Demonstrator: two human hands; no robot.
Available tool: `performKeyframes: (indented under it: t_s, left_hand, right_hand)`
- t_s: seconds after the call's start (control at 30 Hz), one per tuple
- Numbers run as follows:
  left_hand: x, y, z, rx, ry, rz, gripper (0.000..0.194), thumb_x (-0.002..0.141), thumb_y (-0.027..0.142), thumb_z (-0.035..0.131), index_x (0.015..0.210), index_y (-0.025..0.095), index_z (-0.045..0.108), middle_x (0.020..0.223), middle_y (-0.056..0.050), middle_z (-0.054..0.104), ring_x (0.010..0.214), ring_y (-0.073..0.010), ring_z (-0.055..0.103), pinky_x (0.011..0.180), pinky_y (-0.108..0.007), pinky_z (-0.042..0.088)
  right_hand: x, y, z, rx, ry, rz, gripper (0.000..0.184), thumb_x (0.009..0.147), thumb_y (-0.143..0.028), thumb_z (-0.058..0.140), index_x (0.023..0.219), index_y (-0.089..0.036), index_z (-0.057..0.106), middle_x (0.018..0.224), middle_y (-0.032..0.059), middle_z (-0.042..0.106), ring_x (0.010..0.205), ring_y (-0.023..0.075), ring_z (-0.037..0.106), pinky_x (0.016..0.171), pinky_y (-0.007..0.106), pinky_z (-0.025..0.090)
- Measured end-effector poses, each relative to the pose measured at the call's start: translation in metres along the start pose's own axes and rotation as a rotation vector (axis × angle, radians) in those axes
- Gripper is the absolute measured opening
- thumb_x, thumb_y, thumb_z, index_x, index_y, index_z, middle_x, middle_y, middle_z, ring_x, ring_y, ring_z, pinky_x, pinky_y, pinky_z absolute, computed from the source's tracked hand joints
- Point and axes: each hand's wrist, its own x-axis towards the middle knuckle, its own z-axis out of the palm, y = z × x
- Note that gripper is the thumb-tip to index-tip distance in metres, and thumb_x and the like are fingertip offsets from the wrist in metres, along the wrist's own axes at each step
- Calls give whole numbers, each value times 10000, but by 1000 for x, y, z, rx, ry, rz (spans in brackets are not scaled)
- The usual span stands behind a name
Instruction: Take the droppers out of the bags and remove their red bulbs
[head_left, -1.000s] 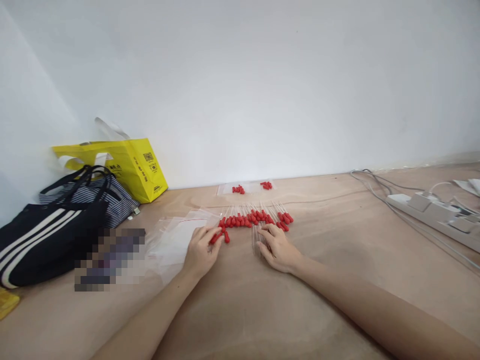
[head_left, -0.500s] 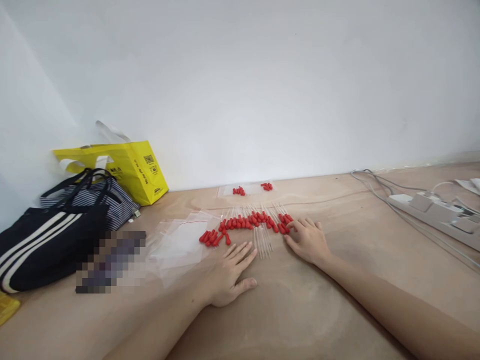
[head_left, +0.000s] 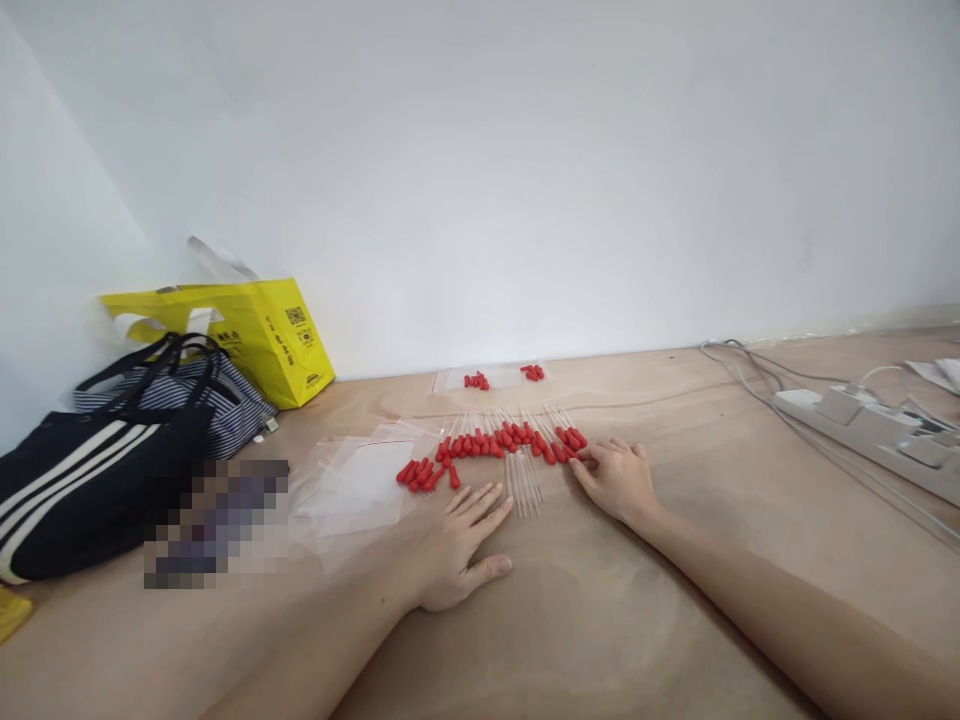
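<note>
A row of glass droppers with red rubber bulbs [head_left: 510,440] lies across the wooden table [head_left: 600,620]. A small bunch of red bulbs [head_left: 421,473] sits at the row's left end. My left hand [head_left: 457,545] lies flat on the table with its fingers spread, just short of several bare glass tubes [head_left: 523,482]. My right hand [head_left: 616,478] rests at the right end of the row, its fingertips touching the red bulbs there; whether it grips one I cannot make out.
Clear zip bags [head_left: 352,485] lie left of the droppers. Two filled bags [head_left: 499,377] rest near the wall. A yellow bag [head_left: 259,335] and a black striped bag [head_left: 97,470] stand at the left. A power strip [head_left: 870,425] with cables lies at the right.
My left hand let go of the bulbs at the row's left end and drew back to lie flat. My right hand moved from the bare tubes to the row's right end.
</note>
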Motion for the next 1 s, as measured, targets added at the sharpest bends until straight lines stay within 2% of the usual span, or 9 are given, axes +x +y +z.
performKeyframes:
  t_s: [0.17, 0.3, 0.43, 0.57, 0.67, 0.73, 0.83, 0.93, 1.0]
  left_hand:
    - [7, 1, 10, -134, 289, 19, 408, 845, 366, 409, 1227, 226, 438, 1274, -76, 459, 1196, -219, 383, 951, -411, 369]
    - [24, 13, 16, -381, 500, -26, 273, 836, 315, 437, 1011, 185, 601, 989, -66, 626, 955, -171, 553, 842, -330, 449]
    - [42, 25, 21, -691, 588, -204, 271, 817, 361, 451, 824, 153, 626, 783, -42, 655, 719, -154, 599, 665, -280, 489]
    - [49, 26, 27, -875, 648, -283, 248, 790, 367, 481, 761, 137, 568, 712, -34, 642, 647, -146, 601, 589, -252, 484]
    - [44, 18, 25, -745, 692, -295, 202, 802, 335, 457, 790, 147, 531, 713, -28, 623, 649, -141, 596, 579, -254, 483]
    - [37, 9, 21, -489, 734, -259, 159, 798, 298, 460, 789, 156, 532, 721, -28, 612, 687, -150, 589, 630, -281, 484]
    - [24, -4, 14, -98, 792, -124, 113, 791, 242, 464, 773, 164, 544, 704, -29, 591, 720, -159, 565, 754, -344, 463]
    - [15, -9, 13, 116, 782, -6, 108, 800, 205, 454, 785, 171, 555, 690, -26, 580, 703, -149, 546, 797, -356, 452]
    - [13, -9, 14, 192, 764, 46, 110, 804, 188, 453, 799, 174, 562, 698, -26, 586, 696, -146, 545, 789, -349, 456]
  right_hand:
    - [-12, -18, -12, 153, 186, -124, 223, 786, -315, 472, 657, -199, 613, 533, -9, 557, 589, 129, 475, 625, 287, 227]
    - [-21, -45, -18, 257, 215, -243, 196, 778, -292, 500, 642, -190, 597, 528, -20, 529, 577, 112, 444, 653, 293, 233]
    - [-24, -61, -15, 324, 196, -357, 203, 775, -290, 510, 617, -182, 577, 524, -17, 509, 598, 120, 424, 662, 298, 245]
    - [-23, -62, -9, 319, 126, -416, 153, 791, -281, 502, 712, -197, 603, 563, -11, 521, 640, 132, 437, 662, 297, 266]
    - [-23, -56, -10, 285, 122, -439, 141, 793, -283, 504, 853, -210, 608, 692, 14, 574, 704, 145, 478, 691, 310, 297]
    - [-24, -49, -14, 249, 197, -419, 186, 793, -286, 503, 927, -192, 590, 832, 57, 593, 793, 170, 509, 727, 328, 325]
    - [-25, -37, -21, 173, 283, -429, 286, 795, -270, 502, 1065, -179, 533, 1047, 108, 567, 990, 219, 495, 837, 371, 334]
    - [-23, -30, -23, 80, 224, -494, 386, 806, -271, 496, 1186, -217, 463, 1175, 89, 527, 1121, 235, 429, 952, 416, 261]
    - [-20, -31, -20, 48, 159, -539, 382, 815, -290, 489, 1193, -246, 463, 1191, 66, 528, 1150, 235, 411, 990, 448, 198]
